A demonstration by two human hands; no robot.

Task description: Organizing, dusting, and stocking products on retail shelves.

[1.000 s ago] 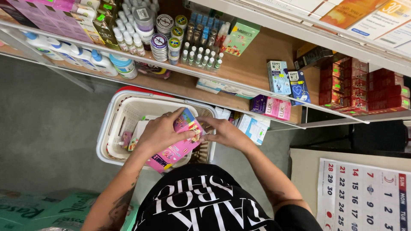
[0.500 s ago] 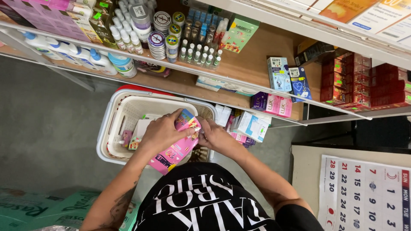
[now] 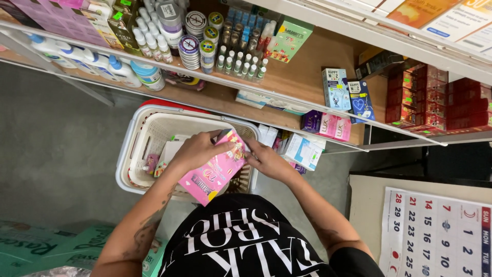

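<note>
Fingers of the left hand (image 3: 197, 150) curl over the top of a pink packet (image 3: 218, 168), gripping it — the right hand (image 3: 266, 160) pinches its upper right edge. The packet tilts above a white basket (image 3: 134, 146) below stocked shelves (image 3: 287, 82).
</note>
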